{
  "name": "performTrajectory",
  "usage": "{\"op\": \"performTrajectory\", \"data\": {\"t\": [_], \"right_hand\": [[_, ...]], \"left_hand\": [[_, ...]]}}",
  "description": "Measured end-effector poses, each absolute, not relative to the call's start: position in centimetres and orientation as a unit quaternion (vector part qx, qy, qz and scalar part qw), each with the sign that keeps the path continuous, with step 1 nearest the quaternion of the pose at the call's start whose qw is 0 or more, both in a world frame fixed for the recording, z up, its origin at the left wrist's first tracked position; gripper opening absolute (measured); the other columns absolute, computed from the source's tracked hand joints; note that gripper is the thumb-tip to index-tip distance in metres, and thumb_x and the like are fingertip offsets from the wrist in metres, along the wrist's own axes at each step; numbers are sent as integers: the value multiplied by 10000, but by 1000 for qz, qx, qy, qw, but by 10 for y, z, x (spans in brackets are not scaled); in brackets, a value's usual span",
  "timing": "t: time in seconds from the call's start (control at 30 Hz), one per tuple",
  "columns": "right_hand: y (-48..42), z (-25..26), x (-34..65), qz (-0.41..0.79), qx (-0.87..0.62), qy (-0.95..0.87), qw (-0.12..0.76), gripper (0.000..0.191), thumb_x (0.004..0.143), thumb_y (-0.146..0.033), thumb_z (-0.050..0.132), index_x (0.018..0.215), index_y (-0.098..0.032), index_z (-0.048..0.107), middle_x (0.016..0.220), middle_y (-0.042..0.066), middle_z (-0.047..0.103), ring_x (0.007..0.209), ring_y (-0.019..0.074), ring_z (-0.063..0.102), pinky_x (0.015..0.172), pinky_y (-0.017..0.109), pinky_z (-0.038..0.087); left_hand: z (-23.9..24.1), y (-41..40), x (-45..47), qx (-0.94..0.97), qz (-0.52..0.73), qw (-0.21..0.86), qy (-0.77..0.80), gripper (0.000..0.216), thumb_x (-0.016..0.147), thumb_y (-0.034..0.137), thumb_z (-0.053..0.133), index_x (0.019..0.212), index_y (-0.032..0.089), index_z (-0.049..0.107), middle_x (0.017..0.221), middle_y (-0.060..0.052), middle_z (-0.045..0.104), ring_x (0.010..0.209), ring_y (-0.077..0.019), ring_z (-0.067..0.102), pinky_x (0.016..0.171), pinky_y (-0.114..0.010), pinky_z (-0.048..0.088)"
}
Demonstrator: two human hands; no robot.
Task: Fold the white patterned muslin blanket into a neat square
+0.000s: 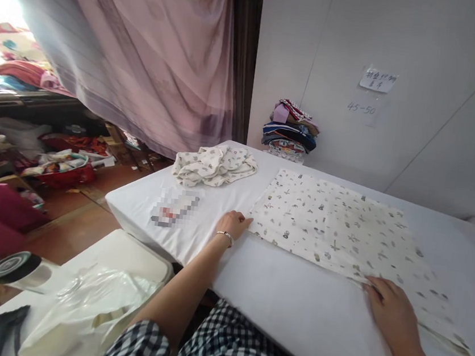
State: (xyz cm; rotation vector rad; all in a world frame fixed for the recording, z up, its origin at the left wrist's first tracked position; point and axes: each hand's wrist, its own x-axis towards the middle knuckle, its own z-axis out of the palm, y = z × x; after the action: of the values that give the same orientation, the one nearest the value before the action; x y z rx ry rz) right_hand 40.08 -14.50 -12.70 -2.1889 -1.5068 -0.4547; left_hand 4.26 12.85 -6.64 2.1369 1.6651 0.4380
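Note:
A white printed cloth [334, 229] lies flattened on the white-covered table [275, 296], its small pattern of plants and shapes facing up. At its near left corner my left hand [233, 225] is closed, thumb and fingers pinching the fabric edge; a bracelet circles the wrist. Farther right, my right hand [394, 307] grips the near edge, its fingertips curled on the cloth. The near right corner of the fabric extends past that hand. A crumpled cloth [215, 166] with a similar print sits toward the table's far left.
A blurred-out flat object [174, 209] lies left of my left hand. Folded fabrics [291, 130] are stacked by the wall. At lower left, a surface holds a plastic bag [94, 304] and a black-lidded jar [16, 270]. A pink curtain [183, 52] hangs behind.

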Motion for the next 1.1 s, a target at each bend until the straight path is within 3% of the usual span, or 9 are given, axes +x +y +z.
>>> {"op": "performTrajectory", "data": {"t": [0.1, 0.3, 0.57, 0.77, 1.1], "right_hand": [[-145, -129, 402, -168, -788, -549, 220, 352, 835, -416, 358, 928, -197, 617, 929, 72, 616, 890, 245, 546, 796, 381, 434], [-144, -128, 401, -173, -789, -546, 221, 350, 838, -424, 363, 930, -202, 617, 926, 70, 618, 886, 248, 552, 792, 383, 440], [-146, -123, 398, -168, -793, -548, 206, 342, 841, -391, 368, 935, -197, 634, 943, 76, 617, 874, 241, 544, 788, 384, 441], [-145, -123, 399, -181, -786, -554, 208, 343, 847, -387, 369, 934, -185, 633, 936, 75, 615, 866, 236, 543, 790, 372, 439], [-146, -120, 396, -175, -787, -550, 216, 343, 847, -395, 367, 931, -194, 632, 938, 72, 615, 873, 234, 541, 793, 372, 435]], "left_hand": [[-66, 128, 49, 770, 145, 178, 595, 301, 742, 487, 535, 791, 211, 642, 967, -54, 644, 909, -211, 578, 724, -278, 425], [-67, 131, 55, 771, 163, 177, 589, 181, 746, 382, 535, 764, 210, 587, 909, -46, 637, 842, -194, 587, 699, -283, 435], [-65, 141, 59, 753, 135, 196, 614, 205, 819, 376, 421, 826, 222, 556, 792, -37, 652, 705, -186, 609, 603, -278, 433], [-64, 142, 67, 761, 110, 168, 617, 152, 774, 312, 457, 818, 208, 558, 835, -82, 660, 815, -243, 615, 660, -317, 427], [-63, 139, 61, 760, 94, 174, 619, 141, 763, 283, 471, 848, 222, 565, 843, -65, 667, 807, -223, 624, 667, -298, 433]]}}
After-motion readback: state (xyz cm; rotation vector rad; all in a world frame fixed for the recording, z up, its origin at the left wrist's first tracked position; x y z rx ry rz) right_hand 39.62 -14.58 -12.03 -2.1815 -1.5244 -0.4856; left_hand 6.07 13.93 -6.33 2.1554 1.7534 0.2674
